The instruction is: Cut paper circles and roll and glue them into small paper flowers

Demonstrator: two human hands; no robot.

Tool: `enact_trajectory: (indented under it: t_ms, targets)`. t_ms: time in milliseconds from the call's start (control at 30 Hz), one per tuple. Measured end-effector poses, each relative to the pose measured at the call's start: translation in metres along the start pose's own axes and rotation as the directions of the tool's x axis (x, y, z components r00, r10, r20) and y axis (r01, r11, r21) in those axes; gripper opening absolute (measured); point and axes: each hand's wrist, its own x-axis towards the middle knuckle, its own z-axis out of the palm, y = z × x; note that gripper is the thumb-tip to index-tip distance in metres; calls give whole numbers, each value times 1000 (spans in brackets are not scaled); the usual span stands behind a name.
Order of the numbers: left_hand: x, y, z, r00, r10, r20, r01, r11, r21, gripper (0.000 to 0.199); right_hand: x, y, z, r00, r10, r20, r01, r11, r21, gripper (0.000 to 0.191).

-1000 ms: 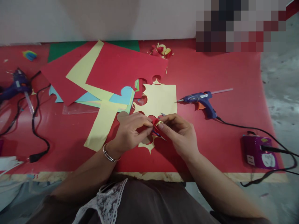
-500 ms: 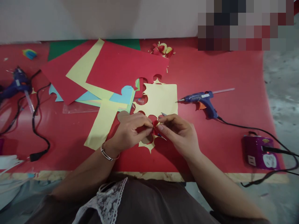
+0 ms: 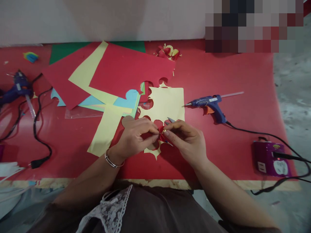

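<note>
At the front middle of the table, my left hand [image 3: 138, 136], with a bangle at its wrist, pinches a small red paper piece [image 3: 161, 129] between thumb and forefinger. My right hand [image 3: 188, 139] faces it, thumb and forefinger closed on a tiny pale yellow paper piece [image 3: 164, 130] touching the red one. Grey pointed blades [image 3: 171, 120], probably scissors, stick out from behind the right fingers; the rest is hidden. Beneath both hands lies a pale yellow sheet [image 3: 168, 102] with round bites cut from its left and lower edges. A thin blue-tipped tool [image 3: 168, 142] shows below the fingers.
A blue glue gun [image 3: 206, 103] lies to the right, its cord running to a purple box [image 3: 269, 158]. Another glue gun [image 3: 20, 85] is at far left. Red sheets [image 3: 131, 64] overlap behind, near small red and yellow paper scraps [image 3: 168, 51].
The fingers shift slightly on the small pieces, and the yellow bit turns a little. More of the grey blades shows behind my right hand. All else stays put.
</note>
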Motion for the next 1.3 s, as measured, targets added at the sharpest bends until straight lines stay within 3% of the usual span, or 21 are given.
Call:
enact_trajectory:
  t_ms: [567,833,1000,1167,1300]
  targets:
    - [-2,2,4,1000,1,-24,0,999,37,13,0,0,2,991,-126,-38,121,986,-113,1]
    - [0,0,1,995,10,-104,-3,997,73,12,-1,1,2,996,-90,-15,89,995,-32,18]
    - [-1,-1,1,989,-6,-146,24,992,121,11,-1,4,2,996,-90,-25,90,996,-6,19]
    - [-3,-2,2,979,-59,-197,87,986,139,9,0,3,2,992,-120,-32,118,991,-67,17]
    - [-4,0,5,973,-57,-224,98,980,176,9,1,3,2,982,-190,-21,181,961,-210,11]
